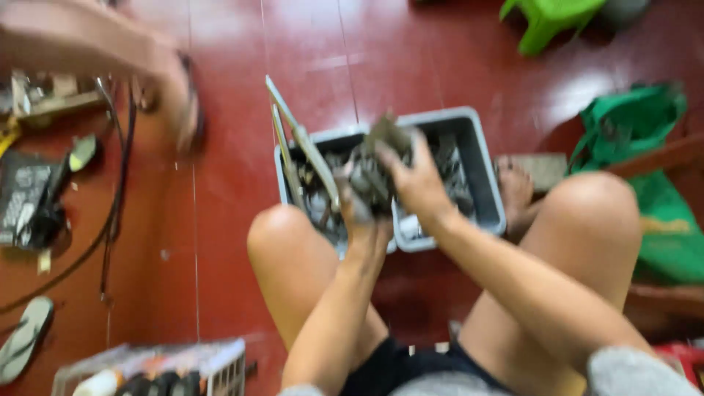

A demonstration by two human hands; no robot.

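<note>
Metal part (375,172), dark and blurred, is gripped by your left hand (361,220) and right hand (414,180) above grey bins (480,165); perhaps sorting, next needing a steady lift.

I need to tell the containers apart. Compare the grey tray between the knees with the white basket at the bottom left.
The grey tray has solid walls and two compartments; the white basket has gridded, open walls. The tray holds dark metal parts, and both hands, left hand and right hand, grip a dark part over it; the basket holds bottle-like items and is untouched. Both stand on the red floor.
</note>
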